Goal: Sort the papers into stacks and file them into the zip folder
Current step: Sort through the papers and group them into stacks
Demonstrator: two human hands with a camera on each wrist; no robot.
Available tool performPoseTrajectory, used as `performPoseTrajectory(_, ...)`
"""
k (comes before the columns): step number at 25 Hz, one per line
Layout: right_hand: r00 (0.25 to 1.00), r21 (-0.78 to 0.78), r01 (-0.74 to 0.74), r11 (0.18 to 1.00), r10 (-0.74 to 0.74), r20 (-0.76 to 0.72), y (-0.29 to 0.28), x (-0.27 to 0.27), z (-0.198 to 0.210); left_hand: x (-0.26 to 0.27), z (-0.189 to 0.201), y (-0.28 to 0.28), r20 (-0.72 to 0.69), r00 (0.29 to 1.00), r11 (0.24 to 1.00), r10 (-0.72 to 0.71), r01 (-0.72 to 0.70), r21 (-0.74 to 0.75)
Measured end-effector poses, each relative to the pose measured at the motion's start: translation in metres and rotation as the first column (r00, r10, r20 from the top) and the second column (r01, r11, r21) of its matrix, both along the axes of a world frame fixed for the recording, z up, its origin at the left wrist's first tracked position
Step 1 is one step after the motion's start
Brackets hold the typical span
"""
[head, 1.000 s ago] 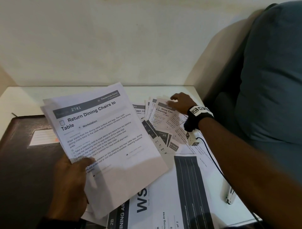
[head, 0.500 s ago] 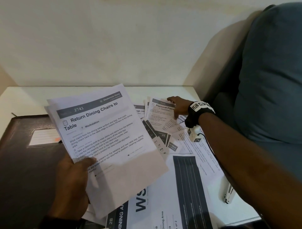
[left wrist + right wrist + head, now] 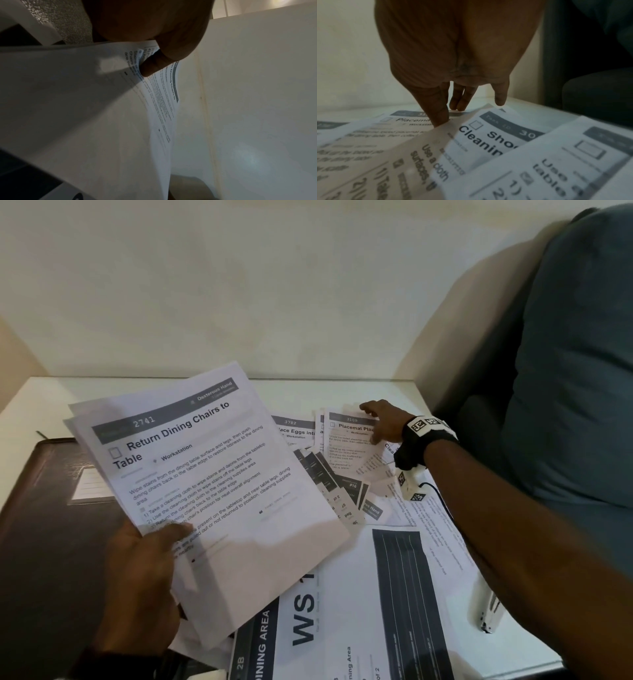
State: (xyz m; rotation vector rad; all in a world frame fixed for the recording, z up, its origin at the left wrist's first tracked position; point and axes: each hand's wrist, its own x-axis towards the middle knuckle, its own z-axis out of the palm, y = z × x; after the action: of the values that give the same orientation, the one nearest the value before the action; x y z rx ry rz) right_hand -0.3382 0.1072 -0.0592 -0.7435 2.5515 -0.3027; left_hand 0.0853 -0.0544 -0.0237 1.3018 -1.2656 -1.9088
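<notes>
Head view shows the left hand (image 3: 137, 580) clamping a gathered stack of full-size sheets (image 3: 205, 491) at its near-left corner, thumb curled over the top page headed "Return Dining Chairs to Table", the other fingers hidden beneath. Just under and left of that grip lies the dark zip folder (image 3: 44, 525), shut as far as I can tell. Well to the right, the right hand (image 3: 383, 419) rests with straight, spread fingers on the "Placemat" sheet (image 3: 349, 446), holding nothing; in the right wrist view the fingertips (image 3: 453, 106) press near that sheet's top edge, with the "Shoe Cleaning" sheet (image 3: 496, 138) overlapping just beside them. To do this pick well, I would slide one sheet free with the fingertips until an edge lifts, then pinch only that sheet, since the overlapping neighbours could drag along. The left thumb should ease briefly to admit it, then clamp again.
</notes>
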Motion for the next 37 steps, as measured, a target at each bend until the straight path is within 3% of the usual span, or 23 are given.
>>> performPoseTrajectory(5,0.998,-0.057,-0.018,0.998,0.015,-0.054,-0.012,0.013,-0.001,0.001,-0.002,0.000,-0.002,1.000,1.000,0.005,-0.005,-0.021)
performPoseTrajectory(10,0.986,0.045,-0.004,0.999,0.011,-0.165,-0.021,0.016,-0.003,0.003,-0.005,-0.003,-0.012,1.000,0.999,-0.005,0.005,-0.036)
performPoseTrajectory(13,0.975,-0.013,0.028,1.000,-0.031,-0.220,-0.015,0.007,0.005,0.004,-0.004,-0.003,-0.014,1.000,0.999,-0.005,0.005,-0.035)
performPoseTrajectory(15,0.963,0.059,0.046,0.997,-0.029,-0.268,-0.006,0.002,0.005,0.003,-0.004,-0.002,-0.011,1.000,0.999,-0.014,0.013,-0.040)
performPoseTrajectory(18,0.941,0.146,0.165,0.975,-0.111,-0.321,0.005,-0.001,0.004,0.004,-0.003,-0.002,-0.009,1.000,0.999,-0.001,0.000,-0.047)
performPoseTrajectory(21,0.928,0.139,0.249,0.959,-0.195,-0.318,0.005,0.005,0.004,0.002,-0.005,-0.002,0.022,1.000,0.999,0.011,-0.010,-0.033)
performPoseTrajectory(23,0.936,0.026,0.189,0.982,-0.172,-0.307,-0.006,0.015,0.003,0.002,-0.005,-0.004,0.046,0.999,1.000,0.024,-0.023,-0.021)
performPoseTrajectory(25,0.976,-0.092,0.008,0.996,-0.028,-0.217,-0.023,0.030,-0.001,0.004,-0.004,-0.006,0.072,0.996,0.999,0.049,-0.048,-0.023)
performPoseTrajectory(28,0.961,0.002,-0.255,0.967,0.254,-0.109,-0.039,0.051,-0.013,0.011,-0.002,-0.014,0.101,0.987,0.992,0.123,-0.119,-0.038)
performPoseTrajectory(33,0.976,0.121,-0.143,0.982,0.160,-0.145,-0.034,0.052,-0.007,0.026,-0.001,-0.027,0.101,0.970,0.969,0.221,-0.206,-0.139)
performPoseTrajectory(37,0.954,-0.059,-0.257,0.965,0.243,-0.173,-0.070,0.077,0.007,0.033,0.008,-0.030,0.080,0.968,0.957,0.240,-0.221,-0.190)
